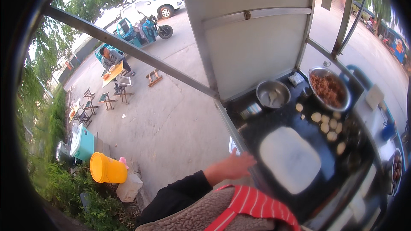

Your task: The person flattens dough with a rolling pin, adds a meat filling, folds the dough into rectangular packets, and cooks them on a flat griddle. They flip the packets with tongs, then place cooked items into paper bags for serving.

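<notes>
My left hand (231, 166) hovers at the near left edge of the black worktop (249, 126), thumb apart from the fingers, with nothing visible in it. Just right of it a flattened, rounded sheet of pale dough (290, 159) lies on the dark surface. My right hand is out of view. Beyond the sheet are several small dough pieces (325, 127). A steel bowl of reddish-brown filling (327, 89) stands at the far right. Farther left, a smaller steel bowl (266, 90) holds a white spoon (273, 97).
A metal frame post (199, 45) and panel (253, 48) border the worktop. A small white packet (296, 79) lies by the bowls. Outside are a yellow bucket (109, 168), a teal cooler box (82, 142), folding stools (107, 101), a person (111, 58) at a low table, and a blue three-wheeler (141, 33).
</notes>
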A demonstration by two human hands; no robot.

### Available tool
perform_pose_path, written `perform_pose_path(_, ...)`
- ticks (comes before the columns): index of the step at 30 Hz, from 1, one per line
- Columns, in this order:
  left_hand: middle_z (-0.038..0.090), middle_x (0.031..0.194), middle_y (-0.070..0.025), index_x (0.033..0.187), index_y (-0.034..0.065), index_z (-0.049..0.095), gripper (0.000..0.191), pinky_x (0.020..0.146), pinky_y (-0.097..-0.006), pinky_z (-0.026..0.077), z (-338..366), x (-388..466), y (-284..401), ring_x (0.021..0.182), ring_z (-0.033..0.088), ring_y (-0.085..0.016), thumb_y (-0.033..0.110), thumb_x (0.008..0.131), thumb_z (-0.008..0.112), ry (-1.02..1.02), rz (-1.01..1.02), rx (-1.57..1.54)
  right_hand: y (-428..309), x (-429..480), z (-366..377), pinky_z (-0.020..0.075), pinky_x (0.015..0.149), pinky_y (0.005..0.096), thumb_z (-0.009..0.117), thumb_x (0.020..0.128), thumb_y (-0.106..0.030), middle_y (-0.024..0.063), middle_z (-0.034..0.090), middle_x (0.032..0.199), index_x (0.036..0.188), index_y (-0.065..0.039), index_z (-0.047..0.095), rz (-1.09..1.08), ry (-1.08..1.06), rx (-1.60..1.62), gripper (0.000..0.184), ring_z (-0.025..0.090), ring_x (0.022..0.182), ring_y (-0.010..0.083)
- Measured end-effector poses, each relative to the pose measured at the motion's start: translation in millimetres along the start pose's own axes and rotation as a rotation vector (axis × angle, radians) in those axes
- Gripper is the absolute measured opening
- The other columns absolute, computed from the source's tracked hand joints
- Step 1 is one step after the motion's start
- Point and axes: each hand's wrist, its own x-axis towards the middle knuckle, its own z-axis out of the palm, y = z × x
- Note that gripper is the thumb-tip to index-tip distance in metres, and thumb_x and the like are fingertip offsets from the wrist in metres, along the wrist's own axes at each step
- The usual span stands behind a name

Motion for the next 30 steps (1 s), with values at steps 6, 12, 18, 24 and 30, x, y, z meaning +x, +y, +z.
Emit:
perform_pose_path(6,0.041,0.158,-0.0114,0.154,0.0142,0.038,0.068,0.113,-0.0712,0.020,-12,15,-15,0.148,0.035,-0.034,0.050,0.099,0.054,-0.011,0.118,-0.038,65,-61,-7,0.0590,0.082,0.0436,0.084,0.069,-0.021,0.0186,0.073,0.097,0.091,-0.004,0.074,0.140,0.017,-0.007,0.030,0.072,0.094,0.0357)
perform_pose_path(12,0.034,0.163,-0.0122,0.154,0.0146,0.040,0.068,0.117,-0.0708,0.009,-46,33,-41,0.152,0.027,-0.034,0.049,0.098,0.058,-0.205,0.016,-0.038,134,-162,3,0.0596,0.080,0.0437,0.083,0.069,-0.017,0.0193,0.073,0.095,0.085,-0.004,0.074,0.603,0.036,-0.030,0.022,0.072,0.092,0.0362)
perform_pose_path(18,0.038,0.160,-0.0128,0.154,0.0137,0.040,0.066,0.119,-0.0654,0.011,-52,34,-54,0.150,0.030,-0.034,0.046,0.099,0.058,-0.180,0.152,-0.069,151,-171,15,0.0600,0.080,0.0415,0.087,0.067,-0.016,0.0172,0.075,0.097,0.091,-0.004,0.077,0.538,0.145,0.203,0.029,0.073,0.093,0.0345)
perform_pose_path(24,0.039,0.160,-0.0108,0.153,0.0162,0.041,0.065,0.118,-0.0685,0.008,-63,30,-53,0.151,0.029,-0.032,0.049,0.099,0.056,-0.152,0.191,-0.060,167,-193,33,0.0600,0.080,0.0416,0.089,0.064,-0.017,0.0169,0.075,0.100,0.090,-0.003,0.076,0.549,0.233,0.445,0.033,0.073,0.093,0.0338)
perform_pose_path(30,0.039,0.160,-0.0100,0.152,0.0165,0.042,0.064,0.118,-0.0685,0.012,-59,19,-56,0.151,0.031,-0.032,0.048,0.099,0.057,-0.183,0.190,-0.020,148,-171,29,0.0592,0.082,0.0422,0.087,0.067,-0.018,0.0165,0.075,0.099,0.092,-0.004,0.076,0.472,-0.044,-0.075,0.031,0.073,0.095,0.0338)
